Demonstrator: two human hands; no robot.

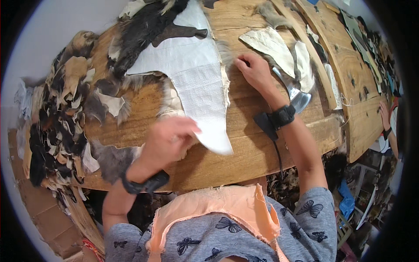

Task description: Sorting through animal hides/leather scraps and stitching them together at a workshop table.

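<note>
A white, crinkled pattern sheet [198,87] lies over a grey-furred hide [171,98] whose pale edges show from beneath. My left hand [170,137], slightly blurred, pinches the sheet's near end, which is lifted and bent. To the sheet's right, my right hand [254,72] is curled closed on the table, with nothing visible in it. Just past it lie cream-coloured hide pieces [270,47]. A knife with a broad curved metal blade [300,100] rests beside my right forearm. On the sheet's far part sits a dark, smooth, curved tool [176,32], next to black fur [139,35].
Fur scraps [65,118] are heaped along the left edge of the wooden table [257,153]. Wooden strips [321,48] run along the right side. Another person's hand [385,115] rests at the far right edge. A cable hangs from my right wristband [283,116].
</note>
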